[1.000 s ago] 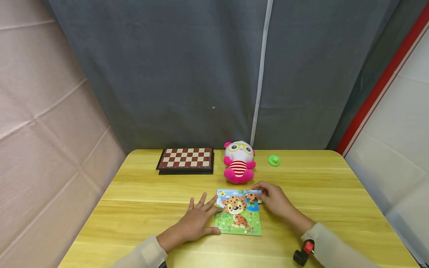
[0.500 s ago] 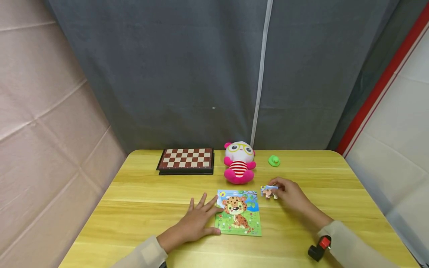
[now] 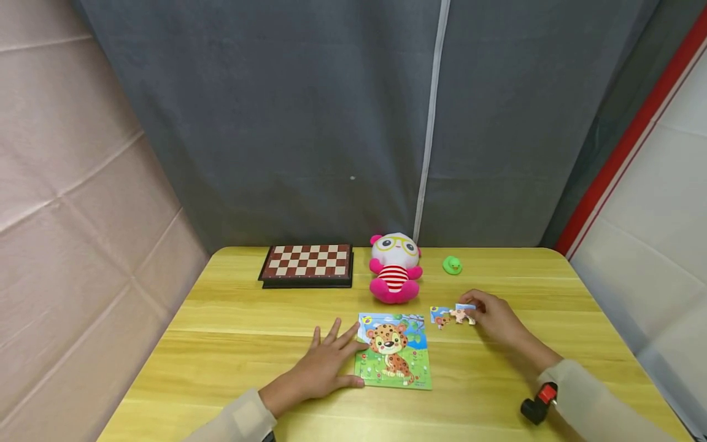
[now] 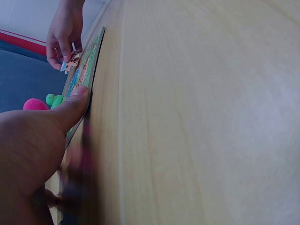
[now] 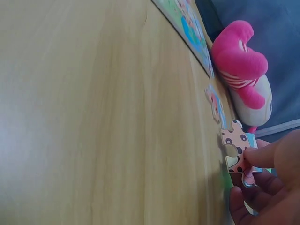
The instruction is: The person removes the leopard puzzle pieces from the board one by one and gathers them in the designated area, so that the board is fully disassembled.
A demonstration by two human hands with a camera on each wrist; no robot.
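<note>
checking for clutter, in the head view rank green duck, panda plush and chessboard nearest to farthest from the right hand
1. Green duck: beyond the right hand, to its left.
2. Panda plush: left of the duck.
3. Chessboard: left of the plush.

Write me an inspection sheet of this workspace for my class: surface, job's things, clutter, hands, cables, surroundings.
Surface: yellow wood-grain table with rounded far corners.
Job's things: flat green-and-blue leopard puzzle board; to its right, a flat blue-and-orange puzzle piece on the table and a notched, spotted puzzle piece, held.
Clutter: brown-and-cream checkered chessboard box with black sides; pink-and-white plush toy, red-striped middle; small green toy duck.
Hands: left hand, fingers spread, touches the puzzle board's left side; right hand pinches the spotted piece.
Cables: nothing seen.
Surroundings: grey fabric curtain behind; pale cloth left; white sheet right.
</note>
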